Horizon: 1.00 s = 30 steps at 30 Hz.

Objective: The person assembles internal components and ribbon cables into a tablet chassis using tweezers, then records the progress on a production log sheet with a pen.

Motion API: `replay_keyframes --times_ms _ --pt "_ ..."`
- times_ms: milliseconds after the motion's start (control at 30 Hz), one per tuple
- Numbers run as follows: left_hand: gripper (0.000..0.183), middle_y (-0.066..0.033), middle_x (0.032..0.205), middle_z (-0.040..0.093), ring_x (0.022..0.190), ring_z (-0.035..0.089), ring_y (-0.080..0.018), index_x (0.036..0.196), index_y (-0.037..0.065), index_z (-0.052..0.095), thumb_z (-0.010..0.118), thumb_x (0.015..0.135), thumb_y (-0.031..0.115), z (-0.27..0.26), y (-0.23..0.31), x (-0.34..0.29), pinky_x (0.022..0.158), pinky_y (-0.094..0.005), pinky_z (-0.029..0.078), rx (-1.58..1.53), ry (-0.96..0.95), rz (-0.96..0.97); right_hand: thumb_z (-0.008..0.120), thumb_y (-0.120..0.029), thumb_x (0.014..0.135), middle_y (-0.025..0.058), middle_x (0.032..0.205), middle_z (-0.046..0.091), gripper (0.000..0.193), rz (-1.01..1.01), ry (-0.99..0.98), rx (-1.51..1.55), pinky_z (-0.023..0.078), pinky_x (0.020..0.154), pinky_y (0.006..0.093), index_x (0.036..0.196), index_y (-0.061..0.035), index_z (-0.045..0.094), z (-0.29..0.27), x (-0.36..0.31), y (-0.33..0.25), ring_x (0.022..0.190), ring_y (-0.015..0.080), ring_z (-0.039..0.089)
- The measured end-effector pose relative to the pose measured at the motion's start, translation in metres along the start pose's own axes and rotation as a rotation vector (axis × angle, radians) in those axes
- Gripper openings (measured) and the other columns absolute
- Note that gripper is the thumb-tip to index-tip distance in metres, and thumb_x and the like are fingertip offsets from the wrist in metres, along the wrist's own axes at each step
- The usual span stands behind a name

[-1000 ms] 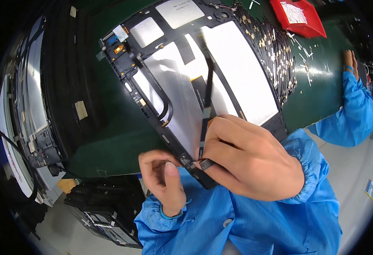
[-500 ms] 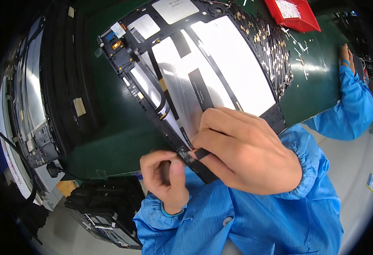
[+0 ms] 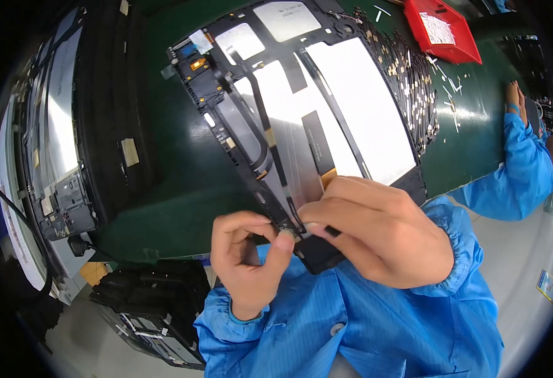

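An opened tablet body [image 3: 365, 113] with a black frame and bright silver panels lies tilted on the green table. My left hand [image 3: 248, 258] is closed on its near-left edge, thumb pressed on the black rim and index finger bent beside it. Over the near end of the tablet, my right hand [image 3: 380, 233] pinches the lower end of a narrow black flex cable [image 3: 275, 154] close to the left thumb. A short black tab [image 3: 332, 231] shows between the right fingers. The fingers partly hide the cable's tip and the connector area.
Many thin black cable strips [image 3: 409, 88] lie beside the tablet's right edge. A red tray [image 3: 469, 47] holds small white pieces, with more scattered nearby. Stacked tablet bodies [image 3: 62, 126] stand at left, others [image 3: 157, 315] below the table. A co-worker's blue sleeve [image 3: 525, 164] is at right.
The tablet has shifted slightly right and down in view. My left thumb has come onto the tablet's rim, and my right fingers have moved slightly right, still pinching.
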<state>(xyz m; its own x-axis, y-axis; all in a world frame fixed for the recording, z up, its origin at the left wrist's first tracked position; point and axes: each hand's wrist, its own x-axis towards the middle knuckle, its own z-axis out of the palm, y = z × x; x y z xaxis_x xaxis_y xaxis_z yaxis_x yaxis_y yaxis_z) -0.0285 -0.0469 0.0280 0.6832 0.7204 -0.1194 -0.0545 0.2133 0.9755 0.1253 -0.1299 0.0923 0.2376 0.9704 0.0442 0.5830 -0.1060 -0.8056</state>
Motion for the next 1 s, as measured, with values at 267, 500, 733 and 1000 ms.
replay_keyframes --times_ms 267,500,733,1000 --pt "0.042 -0.014 0.088 0.058 0.081 0.057 -0.0174 0.096 -0.004 0.051 0.048 0.09 0.037 -0.016 -0.003 -0.027 0.073 -0.0282 0.045 -0.092 -0.065 -0.098 0.071 -0.008 0.07 0.0087 0.07 0.051 0.02 0.051 0.038 -0.001 0.043 0.049 0.0311 0.085 -0.0003 0.06 0.005 0.0 -0.015 0.056 0.0228 0.054" --pt "0.018 -0.0131 0.083 0.064 0.078 0.061 -0.0161 0.093 -0.004 0.061 0.065 0.076 0.0 -0.026 0.019 -0.034 0.07 -0.0245 0.046 0.04 -0.173 -0.24 0.069 -0.013 0.066 0.0064 0.077 0.046 0.021 0.063 0.141 -0.255 0.045 0.049 0.0298 0.081 -0.0032 0.057 0.023 -0.014 -0.011 0.057 0.0204 0.055" --pt "0.017 -0.0099 0.076 0.063 0.07 0.058 -0.0121 0.086 -0.004 0.063 0.069 0.07 -0.004 -0.014 0.017 -0.028 0.066 -0.0226 0.045 0.114 -0.013 -0.242 0.074 -0.008 0.064 0.0071 0.081 0.05 0.022 -0.117 0.201 0.052 0.043 0.049 0.0244 0.083 -0.0019 0.064 0.025 -0.019 -0.003 0.055 0.014 0.053" --pt "0.014 -0.0095 0.077 0.064 0.069 0.058 -0.0123 0.084 -0.003 0.063 0.068 0.071 -0.004 -0.016 0.012 -0.035 0.065 -0.0226 0.044 0.241 -0.002 -0.238 0.075 -0.01 0.062 0.0061 0.084 0.048 0.024 0.045 0.213 -0.13 0.041 0.047 0.0245 0.083 -0.0046 0.064 0.026 -0.017 -0.007 0.055 0.0125 0.051"
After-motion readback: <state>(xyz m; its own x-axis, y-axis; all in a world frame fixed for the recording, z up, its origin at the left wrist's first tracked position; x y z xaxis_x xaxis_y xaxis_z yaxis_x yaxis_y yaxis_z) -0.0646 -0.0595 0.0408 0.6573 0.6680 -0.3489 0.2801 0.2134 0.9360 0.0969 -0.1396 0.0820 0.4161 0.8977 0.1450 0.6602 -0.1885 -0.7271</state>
